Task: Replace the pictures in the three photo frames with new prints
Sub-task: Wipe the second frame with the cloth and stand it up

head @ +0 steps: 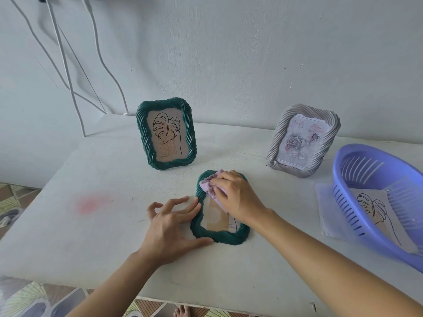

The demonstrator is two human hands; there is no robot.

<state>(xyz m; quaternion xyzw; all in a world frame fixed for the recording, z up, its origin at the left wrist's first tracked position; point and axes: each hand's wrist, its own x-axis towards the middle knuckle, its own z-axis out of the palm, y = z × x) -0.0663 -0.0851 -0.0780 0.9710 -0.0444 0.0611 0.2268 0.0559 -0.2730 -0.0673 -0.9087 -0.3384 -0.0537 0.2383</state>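
A green wavy photo frame (pixel 220 236) lies face up on the white table (pixel 91 225), with a beige print behind its glass. My right hand (pixel 238 197) grips a lilac cloth (pixel 209 185) and presses it on the upper part of that frame. My left hand (pixel 174 223) rests on the table with fingertips and thumb against the frame's left edge. A second green frame (pixel 166 134) with a leaf line drawing stands upright behind. A grey frame (pixel 303 140) with a rose print stands at the back right.
A lilac plastic basket (pixel 357 202) at the right edge holds a leaf-drawing print (pixel 375 209) and stands partly on a white sheet (pixel 325 209). White cables (pixel 68 76) hang down the wall at the back left. A pink stain (pixel 91 203) marks the table's left side.
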